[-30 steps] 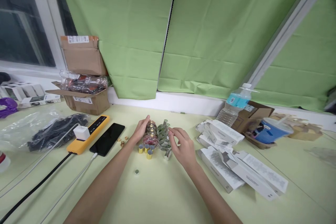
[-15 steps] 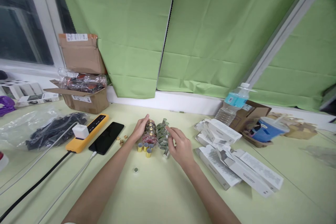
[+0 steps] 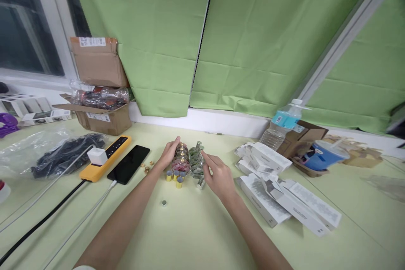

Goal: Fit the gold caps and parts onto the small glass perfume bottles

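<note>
Two rows of small glass bottles lie side by side mid-table: a reddish row (image 3: 181,161) with gold caps and a greenish row (image 3: 196,163) with silver caps. My left hand (image 3: 168,154) rests flat against the left side of the reddish row, fingers stretched out. My right hand (image 3: 218,175) sits at the right of the greenish row, its fingers extended and touching the bottles. Several loose gold caps (image 3: 174,176) stand at the near end of the rows. One small cap (image 3: 164,203) lies alone closer to me.
A black phone (image 3: 129,163), a yellow power strip (image 3: 105,158) with a white charger and cables lie left. White cartons (image 3: 284,198), a water bottle (image 3: 282,125) and a blue cup (image 3: 322,155) are right. A cardboard box (image 3: 101,114) stands at the back left.
Both hands stay against the bottle rows; the right hand's fingers have shifted slightly along the greenish row. The view has drifted a little.
</note>
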Action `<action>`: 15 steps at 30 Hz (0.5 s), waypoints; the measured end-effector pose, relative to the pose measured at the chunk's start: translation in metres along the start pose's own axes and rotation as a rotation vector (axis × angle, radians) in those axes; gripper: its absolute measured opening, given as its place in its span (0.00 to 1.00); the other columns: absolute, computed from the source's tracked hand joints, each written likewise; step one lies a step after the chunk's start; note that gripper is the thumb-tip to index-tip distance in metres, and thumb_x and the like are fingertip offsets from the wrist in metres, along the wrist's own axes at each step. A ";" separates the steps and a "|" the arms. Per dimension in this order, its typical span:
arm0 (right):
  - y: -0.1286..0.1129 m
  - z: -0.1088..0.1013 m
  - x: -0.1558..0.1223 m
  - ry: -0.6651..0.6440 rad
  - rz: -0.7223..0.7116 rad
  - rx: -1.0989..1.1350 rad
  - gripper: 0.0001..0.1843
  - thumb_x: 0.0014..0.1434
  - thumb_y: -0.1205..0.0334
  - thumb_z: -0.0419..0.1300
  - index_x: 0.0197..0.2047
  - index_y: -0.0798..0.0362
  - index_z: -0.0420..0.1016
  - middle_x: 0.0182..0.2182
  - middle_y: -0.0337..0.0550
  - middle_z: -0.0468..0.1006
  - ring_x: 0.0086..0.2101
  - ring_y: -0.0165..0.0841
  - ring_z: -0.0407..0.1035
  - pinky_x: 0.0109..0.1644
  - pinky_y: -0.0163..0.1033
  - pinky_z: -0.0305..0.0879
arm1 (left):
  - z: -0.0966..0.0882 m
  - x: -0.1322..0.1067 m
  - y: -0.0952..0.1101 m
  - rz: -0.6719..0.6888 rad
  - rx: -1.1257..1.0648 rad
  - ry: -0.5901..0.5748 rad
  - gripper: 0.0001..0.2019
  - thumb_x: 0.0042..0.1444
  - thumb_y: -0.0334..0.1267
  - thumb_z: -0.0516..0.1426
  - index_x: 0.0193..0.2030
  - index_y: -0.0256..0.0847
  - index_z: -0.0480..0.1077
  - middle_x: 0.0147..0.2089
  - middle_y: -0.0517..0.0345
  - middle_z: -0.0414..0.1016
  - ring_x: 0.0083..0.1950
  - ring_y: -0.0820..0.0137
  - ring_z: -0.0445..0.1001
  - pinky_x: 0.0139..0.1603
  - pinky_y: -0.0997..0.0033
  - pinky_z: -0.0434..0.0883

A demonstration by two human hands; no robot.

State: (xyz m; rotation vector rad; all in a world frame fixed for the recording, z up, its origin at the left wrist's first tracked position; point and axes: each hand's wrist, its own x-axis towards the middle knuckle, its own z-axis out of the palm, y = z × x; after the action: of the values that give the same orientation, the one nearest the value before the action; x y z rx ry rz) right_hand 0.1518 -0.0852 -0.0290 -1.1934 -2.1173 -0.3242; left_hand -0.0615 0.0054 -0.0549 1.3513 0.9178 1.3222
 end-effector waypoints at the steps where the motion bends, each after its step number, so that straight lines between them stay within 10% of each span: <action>1: 0.000 0.000 0.000 -0.003 0.006 -0.005 0.27 0.62 0.70 0.49 0.63 0.49 0.66 0.49 0.45 0.79 0.46 0.37 0.72 0.48 0.41 0.71 | 0.000 0.000 0.000 0.003 0.003 -0.002 0.33 0.55 0.66 0.52 0.42 0.36 0.78 0.38 0.48 0.81 0.43 0.59 0.77 0.47 0.64 0.71; 15: -0.014 -0.003 -0.004 0.040 0.114 0.029 0.23 0.66 0.65 0.49 0.63 0.47 0.67 0.45 0.46 0.78 0.46 0.39 0.71 0.46 0.41 0.70 | 0.000 0.002 -0.003 0.020 -0.010 -0.010 0.32 0.57 0.65 0.51 0.41 0.36 0.79 0.38 0.47 0.81 0.43 0.60 0.78 0.47 0.64 0.71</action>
State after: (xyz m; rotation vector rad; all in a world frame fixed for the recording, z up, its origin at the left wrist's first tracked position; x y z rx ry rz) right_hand 0.1425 -0.0972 -0.0283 -1.2742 -2.0037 -0.2627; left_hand -0.0605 0.0082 -0.0574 1.3612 0.8917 1.3323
